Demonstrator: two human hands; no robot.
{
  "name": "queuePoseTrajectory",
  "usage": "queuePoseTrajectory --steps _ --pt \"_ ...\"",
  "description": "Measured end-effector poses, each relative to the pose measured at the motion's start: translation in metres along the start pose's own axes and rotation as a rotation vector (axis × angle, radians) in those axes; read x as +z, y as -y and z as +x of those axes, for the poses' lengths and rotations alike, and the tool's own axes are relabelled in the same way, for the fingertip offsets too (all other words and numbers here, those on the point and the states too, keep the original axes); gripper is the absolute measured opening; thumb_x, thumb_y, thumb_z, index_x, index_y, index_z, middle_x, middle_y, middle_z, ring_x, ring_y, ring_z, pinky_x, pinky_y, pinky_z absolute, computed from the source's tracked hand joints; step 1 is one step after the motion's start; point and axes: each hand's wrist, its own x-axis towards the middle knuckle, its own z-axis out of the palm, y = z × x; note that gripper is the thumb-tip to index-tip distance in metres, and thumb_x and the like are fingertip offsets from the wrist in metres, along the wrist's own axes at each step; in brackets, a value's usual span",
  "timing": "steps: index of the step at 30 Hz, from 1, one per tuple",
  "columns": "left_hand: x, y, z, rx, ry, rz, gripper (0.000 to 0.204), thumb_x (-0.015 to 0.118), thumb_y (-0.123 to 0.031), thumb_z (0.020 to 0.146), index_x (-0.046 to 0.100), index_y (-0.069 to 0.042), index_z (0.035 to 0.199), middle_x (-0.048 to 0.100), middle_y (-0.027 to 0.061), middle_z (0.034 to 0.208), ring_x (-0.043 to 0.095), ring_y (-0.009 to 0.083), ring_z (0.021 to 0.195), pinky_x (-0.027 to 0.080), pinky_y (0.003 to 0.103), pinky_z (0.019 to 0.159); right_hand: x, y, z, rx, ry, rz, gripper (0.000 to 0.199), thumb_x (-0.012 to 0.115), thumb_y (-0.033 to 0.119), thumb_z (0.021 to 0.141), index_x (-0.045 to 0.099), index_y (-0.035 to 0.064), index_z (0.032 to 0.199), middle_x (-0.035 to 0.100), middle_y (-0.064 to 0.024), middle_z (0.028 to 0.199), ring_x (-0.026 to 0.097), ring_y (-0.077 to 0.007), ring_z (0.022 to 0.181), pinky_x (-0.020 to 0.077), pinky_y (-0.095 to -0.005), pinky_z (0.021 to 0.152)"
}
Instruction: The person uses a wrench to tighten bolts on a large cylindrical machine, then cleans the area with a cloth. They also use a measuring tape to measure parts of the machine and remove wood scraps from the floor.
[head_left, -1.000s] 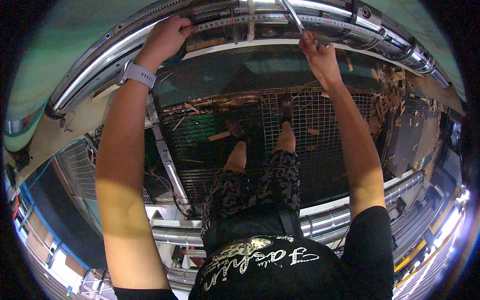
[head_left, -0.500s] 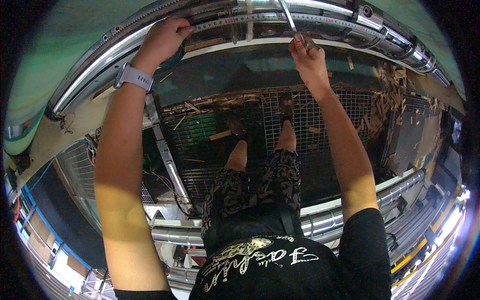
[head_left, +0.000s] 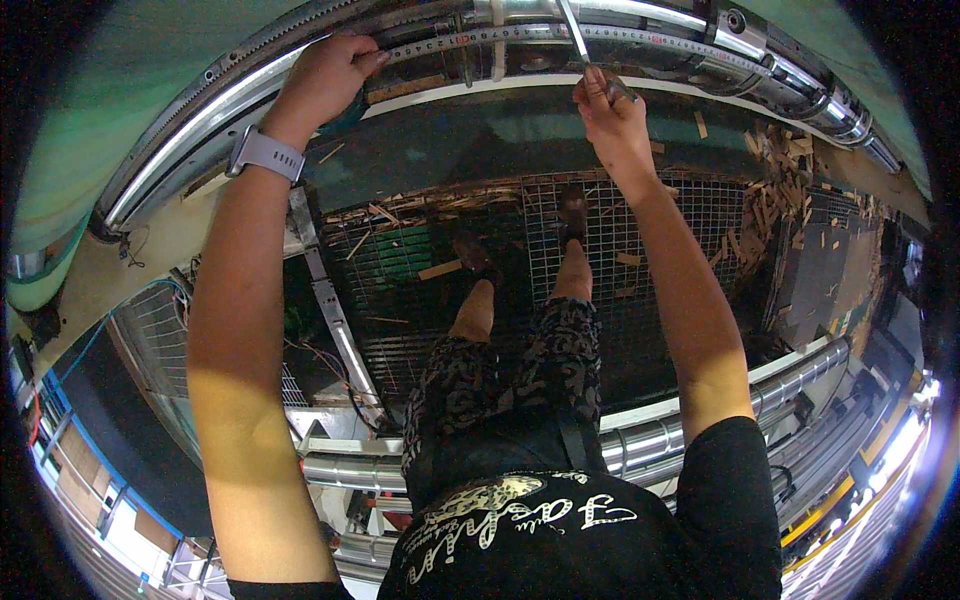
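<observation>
My left hand [head_left: 335,78], with a grey-banded watch [head_left: 268,155] on its wrist, is at the far left by the machine's long shaft. Its thumb and fingers pinch together at the left end of a white measuring strip [head_left: 520,33]; what lies between them is hidden. Further right, my right hand [head_left: 613,115] is closed round a slim shiny metal tool [head_left: 573,28] that slants up and across the strip. The tool's upper end is out of view, so its exact kind does not show.
A polished roller shaft [head_left: 680,18] with collars curves along the far side above a white ledge [head_left: 490,90]. Wire grating [head_left: 600,235] lies under my feet, with cardboard scraps [head_left: 775,190] heaped at the right. Metal rollers [head_left: 350,470] run behind me.
Both hands stay nearly in place, still closed; the right hand and tool have shifted very slightly. A brown strip now shows on the ledge beside my left hand.
</observation>
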Motion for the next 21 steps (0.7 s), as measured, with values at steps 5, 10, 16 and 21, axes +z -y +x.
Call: queuePoseTrajectory --steps 5,10,16,21 --pt "0.0006 0.0032 -0.0014 0.003 -0.011 0.012 0.026 0.054 -0.030 0.080 0.062 -0.006 0.086 0.060 0.0144 0.081 0.057 0.0311 0.076 0.044 0.037 0.070 0.0003 -0.0027 0.0003 0.005 0.023 0.007 0.030 0.049 0.031 0.087 0.054 0.0033 0.079 0.049 0.0020 0.062 0.037 -0.0058 0.056 0.0312 -0.0208 0.051" --pt "-0.0022 -0.0026 -0.0024 -0.026 0.009 0.009 0.027 0.054 -0.031 0.080 0.062 -0.006 0.086 0.060 0.0138 0.082 0.057 0.0311 0.077 0.044 0.037 0.071 0.0008 -0.0015 -0.0005 -0.010 0.018 -0.023 0.031 0.048 0.032 0.087 0.054 0.0035 0.078 0.049 0.0022 0.062 0.037 -0.0053 0.056 0.0307 -0.0209 0.050" --pt "0.0009 0.0019 -0.0028 -0.007 -0.024 0.021 0.027 0.054 -0.031 0.080 0.062 -0.006 0.086 0.060 0.0137 0.084 0.057 0.0312 0.079 0.044 0.037 0.071 0.0006 -0.0038 0.0007 0.001 0.026 -0.049 0.034 0.048 0.035 0.087 0.053 0.0032 0.077 0.046 0.0029 0.059 0.035 -0.0058 0.054 0.0304 -0.0212 0.049" --pt "-0.0010 -0.0010 -0.0021 -0.023 -0.011 0.025 0.027 0.054 -0.031 0.080 0.062 -0.006 0.086 0.060 0.0137 0.084 0.057 0.0309 0.078 0.044 0.037 0.071 0.0011 -0.0007 -0.0007 0.005 0.004 -0.076 0.032 0.048 0.033 0.087 0.054 0.0032 0.077 0.045 0.0030 0.059 0.035 -0.0057 0.054 0.0306 -0.0213 0.049"
